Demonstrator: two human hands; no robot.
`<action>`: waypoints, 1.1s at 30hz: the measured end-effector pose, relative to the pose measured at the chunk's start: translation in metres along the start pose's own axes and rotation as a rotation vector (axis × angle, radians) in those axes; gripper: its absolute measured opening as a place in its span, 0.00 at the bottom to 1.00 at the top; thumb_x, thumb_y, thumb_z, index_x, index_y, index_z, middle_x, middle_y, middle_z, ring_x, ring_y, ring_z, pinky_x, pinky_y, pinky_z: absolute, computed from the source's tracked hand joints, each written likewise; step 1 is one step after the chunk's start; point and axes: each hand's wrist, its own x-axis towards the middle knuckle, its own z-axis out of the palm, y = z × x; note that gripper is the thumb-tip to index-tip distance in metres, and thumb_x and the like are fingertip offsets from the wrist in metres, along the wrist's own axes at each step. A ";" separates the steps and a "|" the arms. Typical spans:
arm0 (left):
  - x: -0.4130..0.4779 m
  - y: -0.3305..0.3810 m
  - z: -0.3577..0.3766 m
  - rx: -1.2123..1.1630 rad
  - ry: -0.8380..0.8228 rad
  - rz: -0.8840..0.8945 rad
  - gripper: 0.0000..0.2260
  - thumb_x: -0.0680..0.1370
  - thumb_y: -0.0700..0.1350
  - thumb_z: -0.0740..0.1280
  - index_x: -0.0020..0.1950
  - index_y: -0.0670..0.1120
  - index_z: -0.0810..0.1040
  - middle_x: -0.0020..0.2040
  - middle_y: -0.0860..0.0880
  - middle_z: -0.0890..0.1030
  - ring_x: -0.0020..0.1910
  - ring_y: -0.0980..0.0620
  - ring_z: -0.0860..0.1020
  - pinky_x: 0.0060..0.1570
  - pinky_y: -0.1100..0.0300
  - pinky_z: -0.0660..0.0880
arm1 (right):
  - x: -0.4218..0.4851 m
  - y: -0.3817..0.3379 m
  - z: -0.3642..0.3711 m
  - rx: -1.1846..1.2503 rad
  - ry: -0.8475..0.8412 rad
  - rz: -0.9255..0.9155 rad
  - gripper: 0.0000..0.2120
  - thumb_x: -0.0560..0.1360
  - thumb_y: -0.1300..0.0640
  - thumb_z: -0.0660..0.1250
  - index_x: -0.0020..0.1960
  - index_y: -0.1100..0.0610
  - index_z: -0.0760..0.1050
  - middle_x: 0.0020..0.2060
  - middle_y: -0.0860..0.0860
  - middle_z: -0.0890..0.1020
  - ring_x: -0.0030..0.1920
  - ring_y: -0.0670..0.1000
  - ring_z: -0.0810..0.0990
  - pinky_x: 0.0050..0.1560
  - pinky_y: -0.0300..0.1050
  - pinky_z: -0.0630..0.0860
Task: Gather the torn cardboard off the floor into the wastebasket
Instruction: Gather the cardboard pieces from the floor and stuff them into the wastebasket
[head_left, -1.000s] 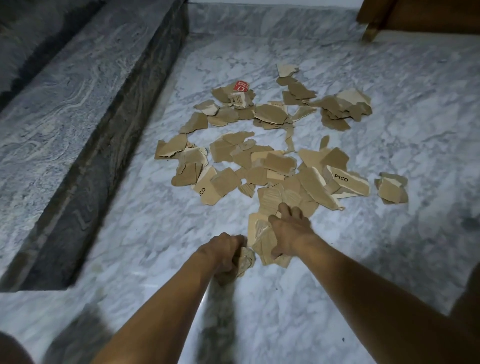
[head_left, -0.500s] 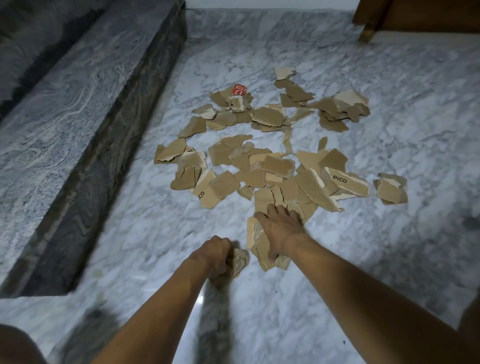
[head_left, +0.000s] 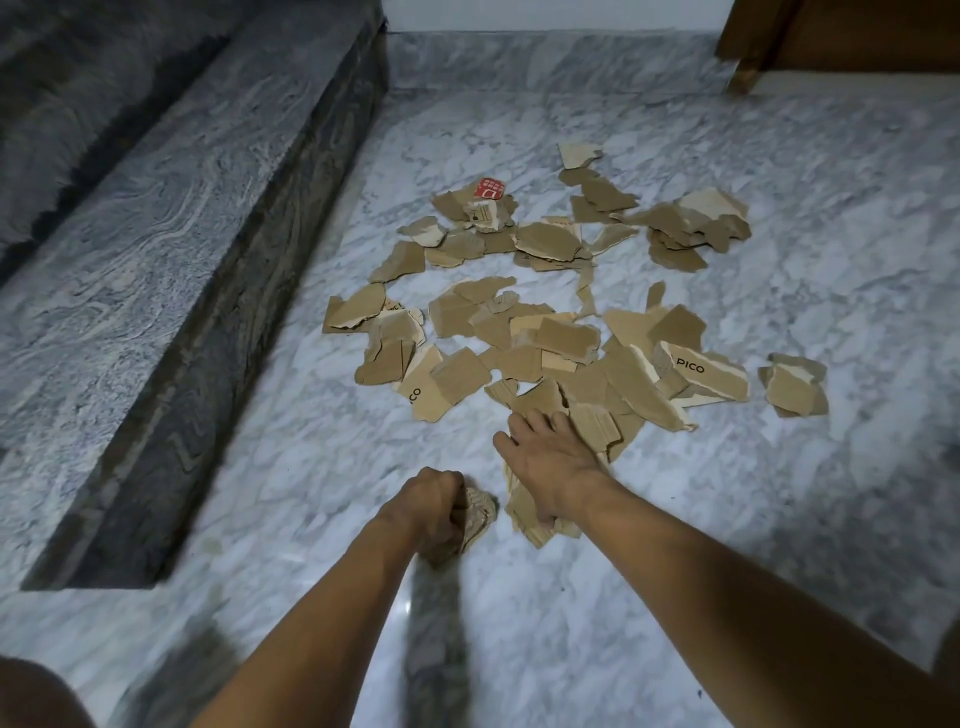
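On the floor (head_left: 779, 519), torn cardboard (head_left: 566, 338) lies scattered mid-scene. Left hand (head_left: 434, 504) clenches a crumpled wad (head_left: 478, 519); right hand (head_left: 550, 462) presses flat, fingers spread, on near scraps (head_left: 535, 519). Light, stiff, slippery (probably): scoop by edges. No wastebasket visible.

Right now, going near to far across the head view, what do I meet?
Left hand gripping a crumpled brown cardboard wad, brown cardboard piece printed PICO, red printed scrap, brown wooden furniture leg.
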 end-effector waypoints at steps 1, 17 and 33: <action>0.001 0.000 0.000 0.015 -0.020 -0.012 0.08 0.69 0.40 0.69 0.41 0.47 0.70 0.44 0.45 0.78 0.43 0.44 0.77 0.37 0.59 0.69 | -0.001 -0.002 -0.001 0.005 0.023 -0.022 0.45 0.57 0.52 0.83 0.67 0.55 0.63 0.64 0.55 0.65 0.64 0.58 0.64 0.61 0.54 0.64; 0.009 -0.005 -0.001 0.000 -0.084 -0.004 0.13 0.70 0.43 0.70 0.54 0.45 0.80 0.52 0.46 0.82 0.50 0.46 0.80 0.44 0.59 0.76 | -0.012 0.039 -0.028 0.987 0.078 0.162 0.18 0.65 0.55 0.82 0.48 0.46 0.77 0.49 0.48 0.81 0.46 0.51 0.82 0.47 0.49 0.81; 0.043 0.043 -0.016 0.002 -0.037 0.134 0.26 0.69 0.52 0.72 0.67 0.54 0.75 0.70 0.44 0.59 0.67 0.39 0.63 0.68 0.48 0.67 | -0.065 0.109 0.042 1.041 0.134 0.647 0.12 0.73 0.58 0.73 0.53 0.51 0.73 0.47 0.53 0.82 0.43 0.52 0.79 0.36 0.40 0.73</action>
